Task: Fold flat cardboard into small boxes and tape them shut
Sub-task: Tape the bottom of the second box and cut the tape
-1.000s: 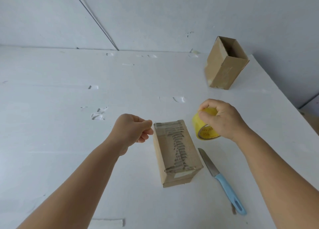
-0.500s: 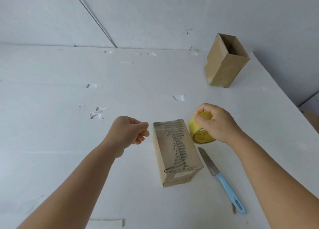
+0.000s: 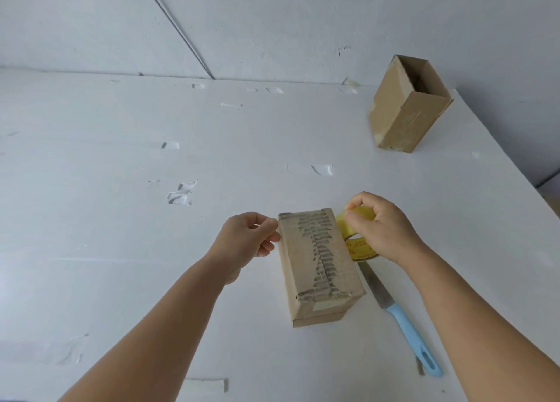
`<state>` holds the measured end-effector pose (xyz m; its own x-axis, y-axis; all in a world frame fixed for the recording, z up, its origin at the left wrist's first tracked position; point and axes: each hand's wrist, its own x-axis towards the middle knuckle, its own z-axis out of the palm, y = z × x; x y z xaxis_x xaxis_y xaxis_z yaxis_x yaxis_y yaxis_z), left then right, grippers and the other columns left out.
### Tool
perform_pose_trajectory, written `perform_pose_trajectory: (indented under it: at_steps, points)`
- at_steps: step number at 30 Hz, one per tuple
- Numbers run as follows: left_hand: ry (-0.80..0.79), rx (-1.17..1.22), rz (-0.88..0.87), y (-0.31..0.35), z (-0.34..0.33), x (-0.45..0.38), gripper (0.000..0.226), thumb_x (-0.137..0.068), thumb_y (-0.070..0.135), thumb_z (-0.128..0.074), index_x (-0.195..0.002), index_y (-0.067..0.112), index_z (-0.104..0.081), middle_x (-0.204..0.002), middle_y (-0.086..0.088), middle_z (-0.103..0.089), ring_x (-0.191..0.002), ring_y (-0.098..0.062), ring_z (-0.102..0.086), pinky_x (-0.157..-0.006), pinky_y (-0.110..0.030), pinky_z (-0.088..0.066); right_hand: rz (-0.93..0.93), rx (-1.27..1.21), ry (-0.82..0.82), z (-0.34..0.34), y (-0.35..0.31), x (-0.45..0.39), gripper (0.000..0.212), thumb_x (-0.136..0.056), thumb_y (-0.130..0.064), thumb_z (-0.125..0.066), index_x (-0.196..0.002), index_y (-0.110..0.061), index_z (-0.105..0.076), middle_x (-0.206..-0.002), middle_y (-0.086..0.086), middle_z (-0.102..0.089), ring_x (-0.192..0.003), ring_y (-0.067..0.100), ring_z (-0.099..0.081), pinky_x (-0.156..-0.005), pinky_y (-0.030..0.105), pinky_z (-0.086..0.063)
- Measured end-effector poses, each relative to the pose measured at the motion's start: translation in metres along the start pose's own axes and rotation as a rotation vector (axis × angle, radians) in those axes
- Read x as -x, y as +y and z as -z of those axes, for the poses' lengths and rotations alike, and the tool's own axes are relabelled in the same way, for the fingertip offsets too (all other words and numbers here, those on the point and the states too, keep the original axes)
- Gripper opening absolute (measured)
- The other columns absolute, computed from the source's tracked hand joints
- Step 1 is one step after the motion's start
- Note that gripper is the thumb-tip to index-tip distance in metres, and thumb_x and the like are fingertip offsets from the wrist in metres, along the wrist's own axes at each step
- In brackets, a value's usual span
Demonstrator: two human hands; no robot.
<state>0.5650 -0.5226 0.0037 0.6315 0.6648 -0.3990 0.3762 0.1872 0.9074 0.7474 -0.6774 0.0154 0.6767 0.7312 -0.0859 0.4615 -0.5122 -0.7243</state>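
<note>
A closed cardboard box lies on the white table, with ribbed clear tape along its top seam. My left hand is at the box's far left corner, thumb and forefinger pinched on what looks like the free end of the clear tape. My right hand grips a yellow tape roll against the box's far right side. A second cardboard box, open at the top, stands upright at the table's far right.
A knife with a light blue handle lies just right of the closed box, blade pointing away. Scraps of clear tape are stuck on the table surface. The table's right edge runs diagonally near my right arm.
Both hands have come closer to the box's far end. My left hand now touches its left corner and the roll sits against its right side.
</note>
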Motion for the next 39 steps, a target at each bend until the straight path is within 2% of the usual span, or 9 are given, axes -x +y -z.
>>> perform_pose_trajectory:
  at_steps: [12,16,18,21,25,30,34,37,39]
  points:
    - [0.051,0.003,0.11,-0.016,-0.012,0.006,0.027,-0.092,0.034,-0.058,-0.116,0.024,-0.049,-0.081,-0.007,-0.065,-0.064,-0.017,-0.061,-0.062,-0.027,-0.053,0.003,0.1,0.012,-0.005,0.0,0.006,0.004,-0.087,-0.033,-0.055,-0.084,-0.036,-0.056,-0.101,-0.007,-0.057,-0.1,0.018,-0.049,-0.082,0.035,-0.042]
    - [0.202,-0.108,-0.043,-0.013,-0.014,0.013,0.011,-0.099,0.026,-0.04,-0.096,0.025,-0.05,-0.089,0.007,-0.056,-0.074,-0.013,-0.055,-0.064,-0.022,-0.044,0.002,0.112,0.029,-0.007,-0.001,0.007,0.004,-0.087,-0.033,-0.055,-0.085,-0.036,-0.057,-0.101,-0.008,-0.056,-0.1,0.018,-0.049,-0.08,0.033,-0.04]
    - [0.142,-0.121,-0.173,-0.007,-0.017,0.021,0.02,-0.099,0.034,-0.035,-0.097,0.025,-0.052,-0.101,0.009,-0.054,-0.09,-0.007,-0.052,-0.077,-0.021,-0.041,0.001,0.113,0.034,-0.007,-0.002,0.007,0.003,-0.087,-0.034,-0.054,-0.086,-0.036,-0.057,-0.102,-0.008,-0.056,-0.1,0.018,-0.048,-0.082,0.035,-0.041]
    - [0.003,-0.115,-0.229,-0.002,-0.031,0.033,0.066,-0.095,0.053,-0.037,-0.146,0.013,-0.026,-0.15,0.01,-0.032,-0.137,-0.011,-0.034,-0.111,-0.03,-0.03,-0.012,0.108,0.038,-0.008,-0.002,0.009,0.004,-0.087,-0.034,-0.053,-0.086,-0.036,-0.057,-0.102,-0.007,-0.056,-0.101,0.018,-0.048,-0.086,0.038,-0.043]
    - [-0.145,0.056,-0.188,-0.006,-0.047,0.039,0.031,-0.093,0.031,-0.057,-0.119,0.025,-0.043,-0.113,0.005,-0.066,-0.1,-0.012,-0.066,-0.084,-0.03,-0.056,-0.013,0.118,0.049,-0.01,-0.001,0.011,0.004,-0.086,-0.035,-0.054,-0.087,-0.034,-0.057,-0.101,-0.006,-0.056,-0.1,0.019,-0.049,-0.086,0.039,-0.045]
    - [-0.335,0.114,0.005,-0.011,-0.034,0.023,0.07,-0.068,0.046,-0.076,-0.127,0.024,-0.045,-0.116,0.0,-0.068,-0.101,-0.016,-0.068,-0.093,-0.038,-0.053,-0.015,0.14,0.053,-0.012,-0.003,0.011,0.005,-0.087,-0.036,-0.053,-0.088,-0.034,-0.057,-0.102,-0.005,-0.057,-0.099,0.019,-0.05,-0.086,0.039,-0.046]
    - [-0.307,-0.101,-0.076,0.0,-0.028,0.023,0.073,-0.074,0.044,-0.077,-0.131,0.032,-0.034,-0.137,0.006,-0.049,-0.119,-0.009,-0.054,-0.092,-0.024,-0.046,-0.003,0.145,0.052,-0.009,-0.003,0.012,0.005,-0.087,-0.035,-0.052,-0.088,-0.033,-0.057,-0.102,-0.005,-0.058,-0.099,0.02,-0.05,-0.087,0.039,-0.045]
    - [-0.125,-0.702,-0.456,0.018,-0.033,0.022,0.093,-0.084,0.048,-0.062,-0.152,0.025,-0.003,-0.16,0.008,-0.005,-0.147,-0.013,-0.003,-0.117,-0.041,-0.014,0.012,0.142,0.061,-0.009,-0.004,0.013,0.007,-0.089,-0.034,-0.052,-0.091,-0.032,-0.059,-0.102,-0.004,-0.058,-0.099,0.021,-0.051,-0.089,0.042,-0.045]
    - [-0.118,-0.926,-0.642,0.032,-0.044,0.017,0.067,-0.095,0.043,-0.046,-0.152,0.021,-0.018,-0.16,0.004,-0.012,-0.148,-0.015,0.004,-0.118,-0.045,-0.005,0.035,0.169,0.067,-0.01,-0.007,0.013,0.011,-0.091,-0.036,-0.053,-0.097,-0.03,-0.06,-0.102,-0.003,-0.058,-0.098,0.021,-0.051,-0.089,0.043,-0.046]
